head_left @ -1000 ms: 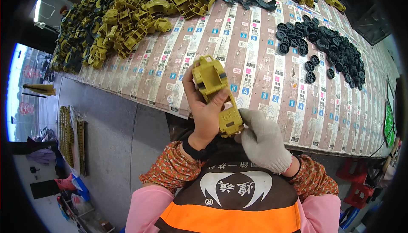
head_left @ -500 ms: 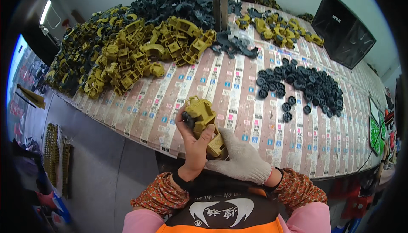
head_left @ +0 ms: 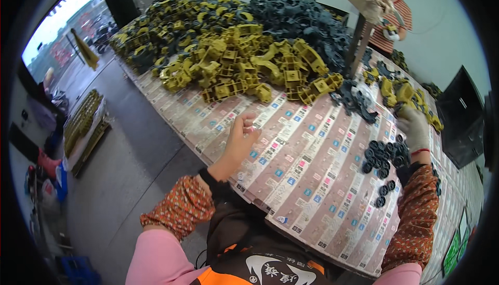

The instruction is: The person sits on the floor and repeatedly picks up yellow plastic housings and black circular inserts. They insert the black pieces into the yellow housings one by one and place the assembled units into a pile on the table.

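- Now the bare left hand (head_left: pixel 240 142) hovers just above the near-left part of the long surface (head_left: pixel 306 181), which is covered in striped printed paper; its fingers (head_left: pixel 248 124) are curled into a loose fist, and whether they pinch something small I cannot tell.
- Meanwhile the right hand (head_left: pixel 413 126), in a grey knitted glove, reaches out to the right side of the surface, its fingers bent down over a yellow moulded plastic part (head_left: pixel 404 97) at the edge of a small scatter of the same parts; whether they have closed on it is not clear.
- Just near of that gloved hand lies a cluster of small black round plastic wheels (head_left: pixel 383 157), with a few loose ones trailing toward the near edge beside the patterned orange sleeve (head_left: pixel 416 217).
- Farther off, a big heap of yellow plastic frame pieces (head_left: pixel 234 61) fills the far-left half of the surface, well apart from both hands.
- Behind it, a mound of dark grey plastic parts (head_left: pixel 296 20) rises at the far side, and a few dark pieces (head_left: pixel 353 100) lie spilled toward the middle.
- Far right, another person in a striped top (head_left: pixel 390 20) stands by a dark upright post (head_left: pixel 358 41).
- Left of the surface, the grey floor (head_left: pixel 119 144) shows.
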`<state>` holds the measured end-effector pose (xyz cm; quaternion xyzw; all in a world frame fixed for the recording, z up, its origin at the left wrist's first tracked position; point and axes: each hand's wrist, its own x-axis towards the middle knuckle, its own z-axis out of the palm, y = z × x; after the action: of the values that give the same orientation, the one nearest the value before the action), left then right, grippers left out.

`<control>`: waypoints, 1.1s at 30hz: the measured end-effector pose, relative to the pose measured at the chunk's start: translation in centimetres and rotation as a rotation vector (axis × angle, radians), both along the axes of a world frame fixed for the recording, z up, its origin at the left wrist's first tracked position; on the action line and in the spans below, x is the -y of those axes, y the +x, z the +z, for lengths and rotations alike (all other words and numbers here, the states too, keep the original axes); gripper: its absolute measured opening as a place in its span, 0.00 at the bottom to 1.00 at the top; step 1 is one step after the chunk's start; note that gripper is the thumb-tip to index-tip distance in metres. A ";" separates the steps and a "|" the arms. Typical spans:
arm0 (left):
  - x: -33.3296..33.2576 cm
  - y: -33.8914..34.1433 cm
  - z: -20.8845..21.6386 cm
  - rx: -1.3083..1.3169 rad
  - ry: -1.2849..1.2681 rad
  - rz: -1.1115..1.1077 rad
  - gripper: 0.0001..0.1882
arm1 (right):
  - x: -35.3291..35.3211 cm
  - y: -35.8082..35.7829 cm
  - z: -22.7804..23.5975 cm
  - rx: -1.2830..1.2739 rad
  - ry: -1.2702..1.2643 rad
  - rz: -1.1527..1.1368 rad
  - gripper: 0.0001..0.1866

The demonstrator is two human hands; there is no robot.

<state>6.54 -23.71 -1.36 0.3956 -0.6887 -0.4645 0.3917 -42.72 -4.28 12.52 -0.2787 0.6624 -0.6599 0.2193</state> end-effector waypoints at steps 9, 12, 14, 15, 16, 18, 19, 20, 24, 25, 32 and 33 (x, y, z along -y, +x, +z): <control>17.2 5.3 4.0 0.257 -0.599 0.686 0.32 | 0.2 9.0 -1.3 -0.326 0.374 0.148 0.29; 24.4 10.5 3.4 0.226 -0.393 0.824 0.33 | 1.0 11.1 -3.1 -0.534 0.553 0.235 0.27; 28.4 14.0 2.8 0.309 -0.306 0.821 0.35 | 1.8 12.7 -3.1 -0.654 0.590 0.264 0.26; 30.4 16.0 2.2 0.401 -0.277 0.804 0.35 | 2.0 12.9 -3.4 -0.730 0.594 0.291 0.27; 32.1 17.7 2.1 0.494 -0.247 0.786 0.36 | 2.4 13.5 -3.5 -0.778 0.558 0.312 0.27; 34.2 18.1 2.6 0.531 -0.216 0.719 0.38 | 2.8 14.6 -3.3 -0.844 0.529 0.329 0.27; 35.4 19.6 2.7 0.560 -0.208 0.698 0.38 | 3.3 15.4 -3.2 -0.860 0.517 0.355 0.27; 36.9 20.4 2.7 0.583 -0.203 0.669 0.38 | 3.7 15.9 -3.1 -0.876 0.511 0.370 0.27; 40.8 21.5 3.2 0.535 -0.199 0.374 0.39 | 5.3 16.8 -3.9 -0.919 0.523 0.383 0.27; 41.2 20.7 3.3 0.434 -0.143 0.289 0.40 | 5.9 16.8 -4.2 -0.928 0.505 0.367 0.27; 39.8 15.1 3.6 0.622 -0.135 0.250 0.43 | 14.5 18.1 -5.0 -0.995 0.440 0.250 0.34; 39.0 14.7 3.6 0.580 -0.134 0.220 0.42 | 15.8 18.7 -5.2 -1.022 0.432 0.217 0.34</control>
<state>21.23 -62.71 2.23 0.5570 -0.7538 -0.2410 0.2519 -24.03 -20.09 7.36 -0.5782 0.7718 -0.2643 -0.0106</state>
